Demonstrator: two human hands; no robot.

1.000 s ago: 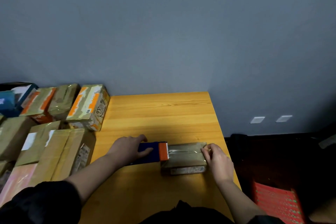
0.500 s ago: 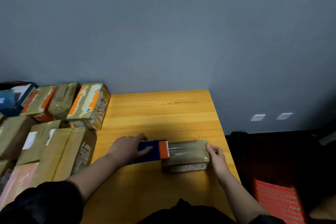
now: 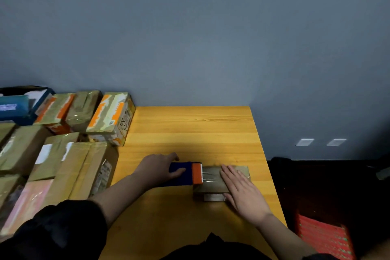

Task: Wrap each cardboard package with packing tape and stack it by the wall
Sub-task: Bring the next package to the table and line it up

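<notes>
A small flat cardboard package (image 3: 213,186) lies on the yellow wooden table (image 3: 190,133), near its right edge. My left hand (image 3: 158,168) grips a dark blue tape dispenser (image 3: 185,173) whose orange head touches the package's left end. A strip of clear tape runs from the dispenser's head across the package's top. My right hand (image 3: 242,192) lies flat, fingers spread, on the right half of the package and covers that part.
Several taped cardboard boxes (image 3: 63,154) are stacked at the left, reaching back to the grey wall (image 3: 190,38). An orange-and-white box (image 3: 111,118) stands by the wall. A red crate (image 3: 322,236) sits on the dark floor at the right.
My right hand has moved from the package's right end onto its top and now lies flat there. The left hand and dispenser have stayed at the left end.
</notes>
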